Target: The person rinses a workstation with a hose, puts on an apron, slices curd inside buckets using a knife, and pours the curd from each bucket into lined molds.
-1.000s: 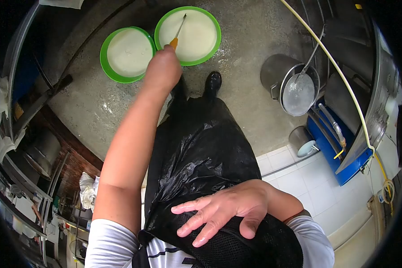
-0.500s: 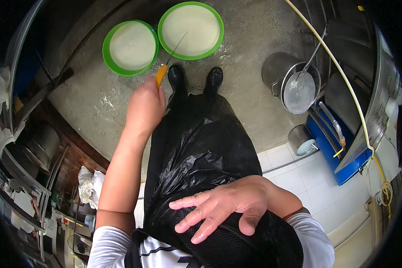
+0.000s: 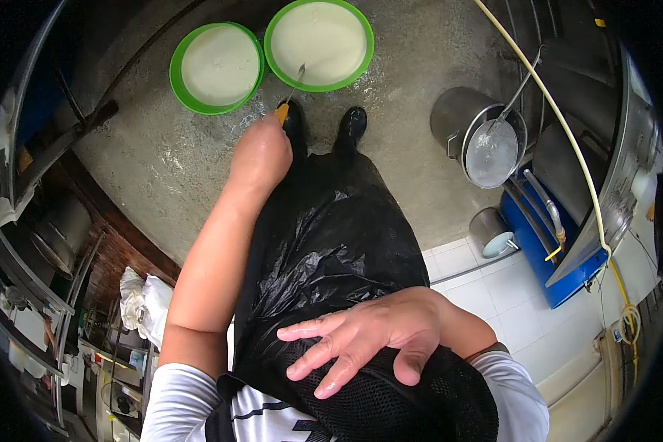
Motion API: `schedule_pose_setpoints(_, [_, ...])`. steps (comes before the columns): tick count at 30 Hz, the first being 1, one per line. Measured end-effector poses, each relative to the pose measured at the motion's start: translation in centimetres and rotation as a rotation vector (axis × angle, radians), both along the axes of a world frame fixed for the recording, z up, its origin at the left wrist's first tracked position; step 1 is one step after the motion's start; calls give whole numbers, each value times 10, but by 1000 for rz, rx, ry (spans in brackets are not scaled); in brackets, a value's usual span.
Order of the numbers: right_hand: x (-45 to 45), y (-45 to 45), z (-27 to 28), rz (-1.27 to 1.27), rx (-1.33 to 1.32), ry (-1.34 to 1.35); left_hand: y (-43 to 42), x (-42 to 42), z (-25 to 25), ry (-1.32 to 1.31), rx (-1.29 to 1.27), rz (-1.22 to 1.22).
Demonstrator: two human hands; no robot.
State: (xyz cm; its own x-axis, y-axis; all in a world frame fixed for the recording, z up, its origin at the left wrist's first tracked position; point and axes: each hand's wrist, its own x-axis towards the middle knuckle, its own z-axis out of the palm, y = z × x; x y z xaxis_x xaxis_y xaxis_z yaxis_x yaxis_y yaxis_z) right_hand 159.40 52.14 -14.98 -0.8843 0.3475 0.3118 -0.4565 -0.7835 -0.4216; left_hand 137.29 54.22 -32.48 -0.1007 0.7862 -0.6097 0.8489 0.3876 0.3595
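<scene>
My left hand (image 3: 261, 151) is closed around the orange handle (image 3: 282, 113) of a knife with a thin metal blade (image 3: 297, 82). It points away from me, its tip appearing over the near rim of a green basin (image 3: 370, 55) full of white, milky-looking liquid. I cannot tell whether it touches the liquid. A second green basin (image 3: 177, 79) with similar white contents stands beside it on the left. My right hand (image 3: 368, 335) looks wet and is held in front of my black apron (image 3: 331, 236), palm down, fingers spread, holding nothing.
My black boots (image 3: 352, 129) stand on the wet concrete floor (image 3: 147, 166) close to the basins. At right are a metal pot (image 3: 455, 121) with a strainer (image 3: 493, 155), a small metal container (image 3: 486, 227), a blue barrel (image 3: 560, 291) and a pale hose (image 3: 560, 110). White cloth (image 3: 155, 302) lies at left.
My left hand has moved slightly right and back towards me with the knife, and the blade looks shorter from here. My right hand stays nearly still.
</scene>
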Motion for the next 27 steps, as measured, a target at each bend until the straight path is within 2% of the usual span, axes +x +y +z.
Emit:
schedule_pose_setpoints(5, [-4,1,6,17,18,8,-22,-30,52,-4,53,32])
schedule_pose_setpoints(7, [-8,3,7,41,27,16,-35,-47,82,-10,170,143])
schedule_pose_setpoints(11, [-21,6,10,86,14,16,-56,-96,96,73,172,312])
schedule_pose_setpoints(17, [-39,8,10,137,20,-3,-65,-155,49,231,24,313])
schedule_pose_setpoints(23, [-51,14,7,215,42,-10,-73,-166,-8,211,-31,328])
schedule_pose_setpoints(27, [-61,15,7,238,54,2,-67,-161,-12,185,-85,317])
